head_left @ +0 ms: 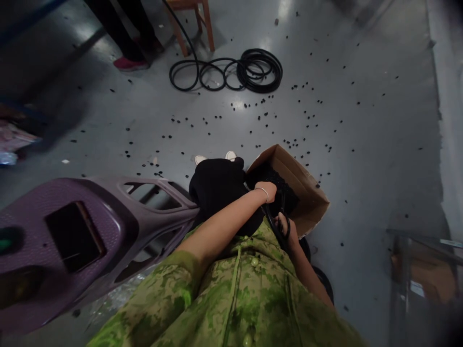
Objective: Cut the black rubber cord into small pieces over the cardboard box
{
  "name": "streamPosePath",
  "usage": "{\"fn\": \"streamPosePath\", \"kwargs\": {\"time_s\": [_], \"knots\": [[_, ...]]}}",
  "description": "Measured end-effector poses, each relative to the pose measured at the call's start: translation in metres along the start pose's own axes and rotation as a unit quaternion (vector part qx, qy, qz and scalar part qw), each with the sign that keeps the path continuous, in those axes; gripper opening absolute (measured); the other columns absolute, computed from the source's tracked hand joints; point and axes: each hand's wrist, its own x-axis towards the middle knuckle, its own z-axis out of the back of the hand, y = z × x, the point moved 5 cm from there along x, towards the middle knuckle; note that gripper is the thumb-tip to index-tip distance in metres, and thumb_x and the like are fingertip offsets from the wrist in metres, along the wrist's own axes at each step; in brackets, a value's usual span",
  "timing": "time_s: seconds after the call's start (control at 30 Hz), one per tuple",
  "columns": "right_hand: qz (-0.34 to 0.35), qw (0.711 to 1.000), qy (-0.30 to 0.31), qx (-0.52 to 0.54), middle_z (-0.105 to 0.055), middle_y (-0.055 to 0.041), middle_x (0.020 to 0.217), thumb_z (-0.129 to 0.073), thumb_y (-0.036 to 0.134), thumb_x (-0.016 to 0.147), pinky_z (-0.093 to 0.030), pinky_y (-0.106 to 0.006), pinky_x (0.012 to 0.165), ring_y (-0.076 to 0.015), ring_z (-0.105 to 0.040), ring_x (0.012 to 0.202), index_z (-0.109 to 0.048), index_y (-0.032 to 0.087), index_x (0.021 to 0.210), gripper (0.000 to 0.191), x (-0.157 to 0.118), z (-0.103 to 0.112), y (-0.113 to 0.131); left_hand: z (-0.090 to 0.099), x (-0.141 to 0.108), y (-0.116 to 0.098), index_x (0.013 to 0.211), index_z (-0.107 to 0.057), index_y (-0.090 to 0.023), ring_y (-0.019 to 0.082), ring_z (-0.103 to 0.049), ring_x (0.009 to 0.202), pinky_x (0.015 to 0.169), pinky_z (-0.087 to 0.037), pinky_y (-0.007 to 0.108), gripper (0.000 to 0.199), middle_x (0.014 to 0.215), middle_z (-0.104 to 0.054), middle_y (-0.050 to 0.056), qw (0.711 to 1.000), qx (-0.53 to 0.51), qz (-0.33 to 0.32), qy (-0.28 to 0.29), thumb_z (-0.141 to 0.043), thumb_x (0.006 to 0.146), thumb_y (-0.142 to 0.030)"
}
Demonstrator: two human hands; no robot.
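My left hand (266, 191), with a thin bracelet at its wrist, is closed at the near side of an open cardboard box (307, 195). A length of black hose (274, 225) runs from beneath this fist toward my body. Just below and to the right, my right hand (289, 227) is curled around the same hose, a bend of it passing over the fingers. Inside the box lies a dark mass of small black pieces (269, 179); my hands partly hide it.
A purple plastic stool (123, 226) at left carries a phone (75, 236). Black hose coils (259, 71) lie on the floor ahead, near a wooden chair (206, 24) and another person's pink shoe (130, 64). Small black rings dot the floor. A clear bin (427, 274) stands right.
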Motion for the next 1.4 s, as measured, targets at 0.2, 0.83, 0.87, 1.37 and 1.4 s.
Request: {"fn": "streamPosePath", "kwargs": {"time_s": [0.2, 0.83, 0.87, 1.37, 1.4], "knots": [[-0.015, 1.000, 0.008, 0.009, -0.060, -0.0050, 0.059, -0.053, 0.074, 0.068, -0.040, -0.026, 0.051, -0.0155, -0.052, 0.053, -0.060, 0.016, 0.067, 0.058, 0.000, 0.004, 0.005, 0.005, -0.005, -0.002, 0.107, -0.070, -0.010, 0.026, -0.064, 0.103, 0.085, -0.052, 0.032, 0.032, 0.108, -0.068, 0.019, 1.000, 0.000, -0.010, -0.010, -0.055, 0.085, -0.028], [0.028, 0.999, 0.029, -0.007, -0.059, -0.0017, 0.058, -0.053, 0.068, 0.073, -0.039, -0.025, 0.052, -0.0136, -0.051, 0.053, -0.059, 0.017, 0.068, 0.051, 0.020, -0.001, -0.002, 0.006, -0.006, -0.002, 0.109, -0.069, -0.011, 0.027, -0.064, 0.103, 0.084, -0.052, 0.033, 0.033, 0.110, -0.067, 0.018, 1.000, 0.006, -0.028, -0.013, -0.052, 0.086, -0.027], [0.025, 0.999, 0.030, -0.005, -0.059, -0.0015, 0.058, -0.053, 0.067, 0.073, -0.039, -0.025, 0.052, -0.0135, -0.051, 0.053, -0.059, 0.017, 0.068, 0.051, 0.020, -0.001, -0.003, 0.006, -0.006, -0.002, 0.109, -0.069, -0.011, 0.026, -0.064, 0.103, 0.084, -0.052, 0.033, 0.033, 0.110, -0.067, 0.018, 1.000, 0.007, -0.027, -0.012, -0.052, 0.086, -0.027], [0.025, 0.996, 0.012, -0.081, -0.060, -0.0038, 0.060, -0.046, 0.068, 0.074, -0.039, -0.026, 0.057, -0.0157, -0.052, 0.058, -0.061, 0.015, 0.066, 0.056, 0.020, -0.007, -0.005, 0.000, 0.000, -0.001, 0.107, -0.070, -0.009, 0.027, -0.064, 0.103, 0.084, -0.052, 0.033, 0.031, 0.109, -0.068, 0.020, 0.999, 0.027, -0.035, 0.009, -0.059, 0.082, -0.023], [0.028, 0.995, 0.011, -0.097, -0.061, -0.0044, 0.060, -0.045, 0.069, 0.074, -0.039, -0.026, 0.058, -0.0166, -0.053, 0.059, -0.062, 0.015, 0.065, 0.057, 0.021, -0.008, -0.007, -0.002, 0.002, -0.001, 0.108, -0.070, -0.009, 0.028, -0.064, 0.103, 0.085, -0.052, 0.033, 0.032, 0.108, -0.068, 0.020, 0.999, 0.028, -0.033, 0.010, -0.060, 0.081, -0.023]]}}
